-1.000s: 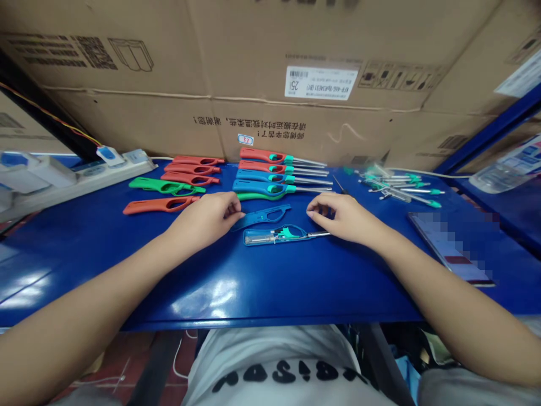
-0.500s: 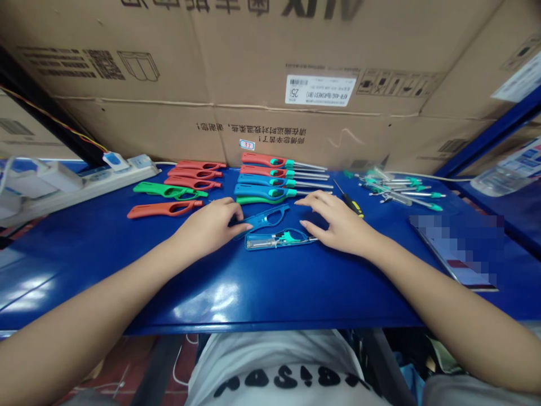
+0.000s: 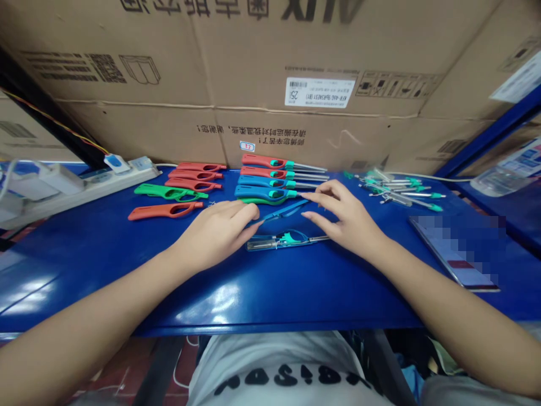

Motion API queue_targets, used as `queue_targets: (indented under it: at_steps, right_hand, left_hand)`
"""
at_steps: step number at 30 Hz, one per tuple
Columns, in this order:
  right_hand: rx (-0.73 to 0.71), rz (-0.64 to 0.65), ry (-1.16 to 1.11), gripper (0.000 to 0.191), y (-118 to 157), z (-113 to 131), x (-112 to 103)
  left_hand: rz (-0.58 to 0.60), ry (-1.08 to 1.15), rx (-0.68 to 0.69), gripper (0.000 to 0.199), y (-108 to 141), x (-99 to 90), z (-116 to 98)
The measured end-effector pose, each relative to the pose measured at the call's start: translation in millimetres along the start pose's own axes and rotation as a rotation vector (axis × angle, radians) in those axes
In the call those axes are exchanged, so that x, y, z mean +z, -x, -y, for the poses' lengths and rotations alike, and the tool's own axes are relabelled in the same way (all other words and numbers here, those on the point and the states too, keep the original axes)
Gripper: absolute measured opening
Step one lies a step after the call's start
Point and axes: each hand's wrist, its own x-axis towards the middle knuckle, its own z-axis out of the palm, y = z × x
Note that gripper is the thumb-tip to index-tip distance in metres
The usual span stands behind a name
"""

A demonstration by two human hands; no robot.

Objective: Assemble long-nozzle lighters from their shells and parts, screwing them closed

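A blue lighter shell half point(image 3: 281, 213) is lifted off the table and tipped on edge, its left end pinched between the thumb and fingers of my left hand point(image 3: 217, 231). My right hand point(image 3: 349, 220) is at the shell's other end, thumb and fingers apart around the tip; whether they touch it I cannot tell. Just below lies the other half, an open blue lighter body point(image 3: 298, 242) with a clear fuel tank point(image 3: 262, 245), a turquoise trigger and a metal rod fitted inside. Behind my hands, several assembled lighters point(image 3: 264, 181) in red, blue and green form a stack of rows.
Several red, orange and green shells point(image 3: 169, 211) lie at the left, beside a white power strip point(image 3: 97, 183). Inner parts with metal rods point(image 3: 401, 189) are heaped at the right, near a phone point(image 3: 456, 254) and a plastic bottle point(image 3: 501, 179). A cardboard box point(image 3: 169, 129) stands behind.
My left hand has raised the blue shell half from the table, shifted it right and turned it on edge. My right hand has moved slightly right and now covers the screwdriver.
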Motion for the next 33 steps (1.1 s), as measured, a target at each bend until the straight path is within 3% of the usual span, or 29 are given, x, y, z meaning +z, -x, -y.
queue_targets:
  at_steps: [3, 7, 14, 20, 33]
  right_hand:
    - [0.030, -0.011, -0.023, 0.021, 0, -3, -2]
    - [-0.016, 0.073, -0.002, 0.020, 2, -6, -4]
    - [-0.090, 0.099, 0.141, 0.025, 2, -3, -13]
    - [-0.128, 0.288, 0.167, 0.026, 1, -6, -21]
    - [-0.112, 0.460, 0.062, 0.016, 2, -10, -26]
  left_hand:
    - [0.061, 0.100, -0.076, 0.019, 2, 1.4, 0]
    - [0.154, 0.222, -0.181, 0.027, 1, -1.0, -3]
    - [0.164, 0.408, -0.118, 0.042, -3, -1.6, -6]
    - [0.192, 0.445, -0.117, 0.041, -3, -1.2, -6]
    - [0.255, 0.301, 0.010, 0.036, -2, -2.1, -5]
